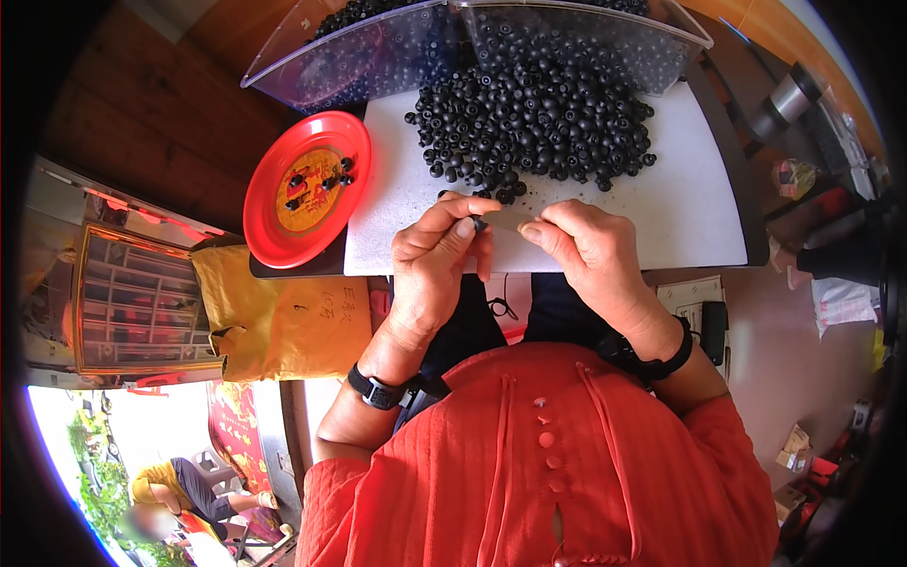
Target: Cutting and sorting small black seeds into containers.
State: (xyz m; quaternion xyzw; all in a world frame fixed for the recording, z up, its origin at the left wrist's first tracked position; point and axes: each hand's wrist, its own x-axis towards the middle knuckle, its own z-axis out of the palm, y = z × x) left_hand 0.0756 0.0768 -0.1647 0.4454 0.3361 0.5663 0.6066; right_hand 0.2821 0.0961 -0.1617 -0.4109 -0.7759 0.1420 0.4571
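Above the near edge of a white board (690,227), my two hands face each other. My left hand (427,260) pinches a small black round part (479,224) between thumb and fingers. Its fingers partly cover the part. My right hand (595,248) grips a thin, flat, blade-like piece (510,219) between thumb and forefinger, its tip reaching toward the black part. Just beyond my hands lies a heap of black round parts (539,123), many with a hole in them. A red plate (262,213) to the left carries several more such parts.
Two clear plastic bins (350,90) at the far side hold more black parts, the right one spilling onto the board. A yellow sack (293,326) stands below the plate. Far right is a metal cup (794,94). Another person (179,487) sits at the lower left.
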